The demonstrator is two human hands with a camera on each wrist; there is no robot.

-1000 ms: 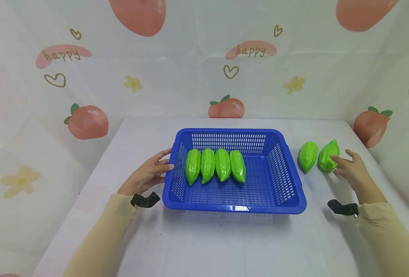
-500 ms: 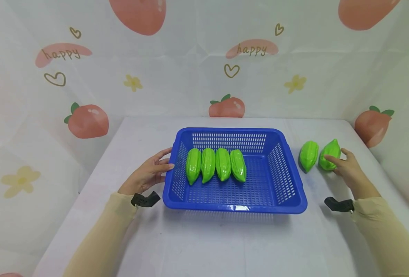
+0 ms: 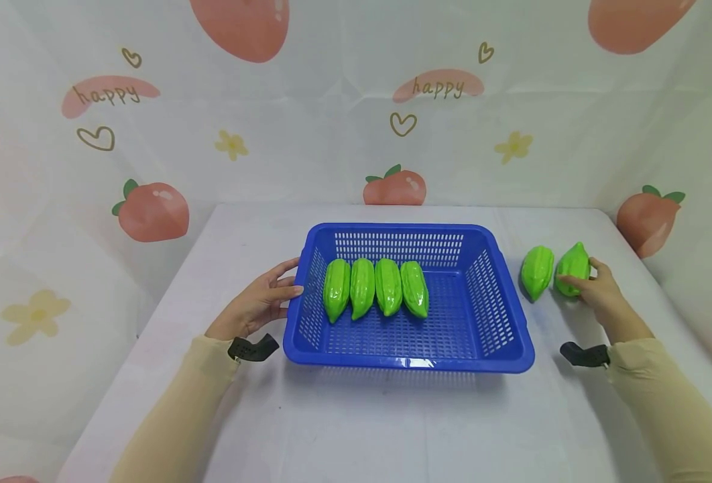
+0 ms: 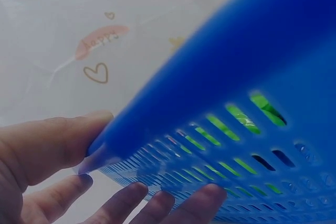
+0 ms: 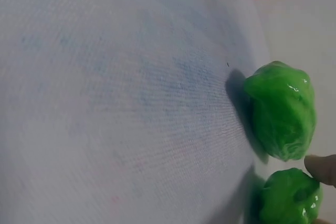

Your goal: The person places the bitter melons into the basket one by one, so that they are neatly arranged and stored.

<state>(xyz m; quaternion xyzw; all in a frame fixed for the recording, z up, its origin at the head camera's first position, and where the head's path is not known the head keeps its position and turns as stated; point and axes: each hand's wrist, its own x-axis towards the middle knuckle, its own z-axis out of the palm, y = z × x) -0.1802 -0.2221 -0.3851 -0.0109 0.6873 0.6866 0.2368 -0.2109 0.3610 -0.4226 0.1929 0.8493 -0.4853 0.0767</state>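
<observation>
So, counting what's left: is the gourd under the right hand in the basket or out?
Out. The gourd lies on the table, right of the basket, gripped by the right hand.

The right half of the blue basket (image 3: 489,295) is left free. Its left half is blocked by four green gourds (image 3: 374,287); bare table (image 3: 356,422) is seen in front.

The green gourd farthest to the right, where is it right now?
In the head view that green gourd lies on the white table, right of the blue basket, beside another gourd, with the right hand gripping it.
</observation>
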